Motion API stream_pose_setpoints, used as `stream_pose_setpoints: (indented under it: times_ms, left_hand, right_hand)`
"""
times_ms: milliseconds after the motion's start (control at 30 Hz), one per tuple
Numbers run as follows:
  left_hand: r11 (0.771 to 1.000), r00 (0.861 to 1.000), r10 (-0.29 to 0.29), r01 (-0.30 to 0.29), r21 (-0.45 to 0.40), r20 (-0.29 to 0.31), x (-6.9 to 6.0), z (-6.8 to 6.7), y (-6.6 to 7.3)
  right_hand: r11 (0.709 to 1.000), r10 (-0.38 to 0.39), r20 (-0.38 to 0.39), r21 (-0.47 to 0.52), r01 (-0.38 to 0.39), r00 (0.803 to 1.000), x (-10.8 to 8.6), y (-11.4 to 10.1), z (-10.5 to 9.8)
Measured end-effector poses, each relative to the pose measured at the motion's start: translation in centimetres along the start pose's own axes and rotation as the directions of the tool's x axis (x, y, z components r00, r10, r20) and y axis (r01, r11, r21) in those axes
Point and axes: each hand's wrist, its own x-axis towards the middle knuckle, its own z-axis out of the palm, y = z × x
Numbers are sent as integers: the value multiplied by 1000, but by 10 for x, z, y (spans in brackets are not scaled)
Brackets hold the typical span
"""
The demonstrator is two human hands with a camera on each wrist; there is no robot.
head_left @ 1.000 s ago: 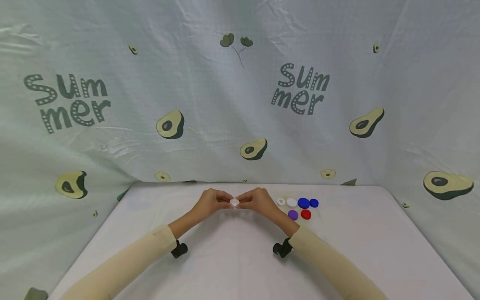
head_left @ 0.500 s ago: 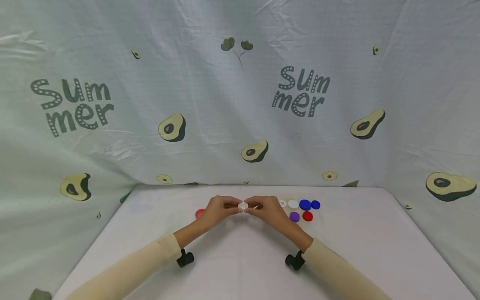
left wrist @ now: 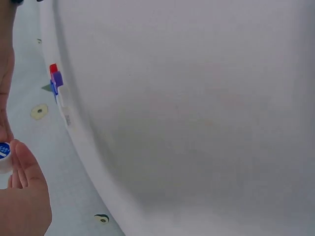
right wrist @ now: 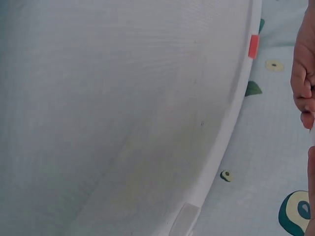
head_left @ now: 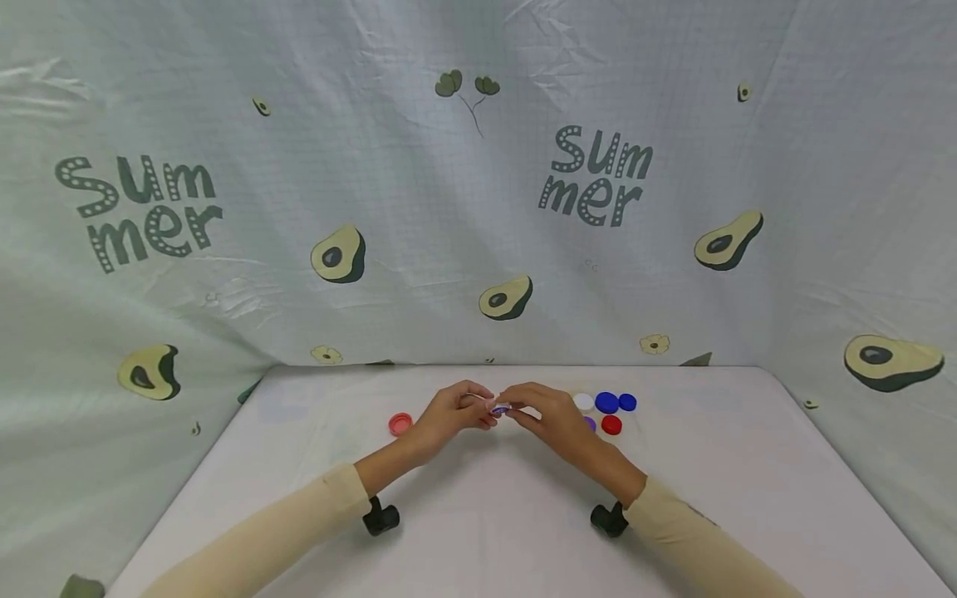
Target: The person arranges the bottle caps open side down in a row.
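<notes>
Above the back of the table, my left hand and right hand meet fingertip to fingertip at a small round white cap. Both hands pinch it, and it is tilted. In the left wrist view the cap shows a blue printed face and a white side, partly cut off by the frame edge. Just left of my left wrist lies a pinkish-red cap with a raised rim. Beside my right hand are a white cap and a purple cap, partly hidden by that hand.
Farther right lie a large blue cap, a smaller blue cap and a red cap. The white table ends at a printed curtain behind the hands.
Both hands have shifted right, the left one uncovering the pinkish-red cap. The held cap, white side showing before, is now turned with blue visible. My right hand now covers the white ring-like cap.
</notes>
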Motion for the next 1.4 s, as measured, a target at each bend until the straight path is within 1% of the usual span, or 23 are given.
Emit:
stream_pose_setpoints:
  times_ms: [100,167,267,333,433,533,633,700,800,933,1033,1167,1233,1367,1400]
  left_hand:
    - [999,999,43,-43,-8,11,1,4,2]
    - [997,997,75,-75,-1,11,1,6,3]
    - [992,993,122,-122,40,8,2,10,4]
    - [984,988,151,-151,89,10,3,12,4]
    - [968,982,189,-187,167,5,4,15,4]
    - [945,975,220,-210,251,-15,6,18,3]
    - [921,963,267,-245,302,-34,7,21,2]
    - [909,953,299,-270,317,-44,9,23,0]
    - [897,937,346,-316,308,-48,11,26,-1]
    - [883,915,401,-376,282,-36,13,29,-3]
    - [879,908,417,-392,271,-36,14,31,-2]
    - [883,908,417,-393,255,-44,17,35,1]
    - [882,905,424,-402,246,-44,19,37,2]
    - [871,891,452,-432,235,-36,23,41,3]
    - [865,887,461,-441,240,-33,24,42,3]
  right_hand:
    - [1000,21,11,7,-21,1000,0,-1,-4]
    - [1000,20,11,13,-20,1000,0,-2,-6]
    - [1000,14,-2,7,-14,1000,0,-3,-8]
    - [1000,17,-16,-2,-17,1000,0,-4,-10]
    - [999,38,-38,-22,-39,999,0,-6,-15]
    - [998,57,-64,-35,-60,996,-2,-6,-19]
    - [997,67,-81,-28,-70,994,-5,-4,-21]
    - [997,75,-88,-29,-78,993,-7,-4,-23]
    - [995,85,-101,-43,-90,991,-10,-3,-25]
    - [995,70,-125,-58,-78,990,-12,-1,-28]
    - [997,62,-133,-44,-69,989,-14,0,-32]
    - [997,65,-146,-39,-72,987,-16,1,-36]
    - [996,62,-153,-55,-71,986,-17,1,-38]
    - [995,66,-169,-69,-78,983,-20,0,-43]
    - [994,71,-170,-72,-84,983,-21,0,-44]
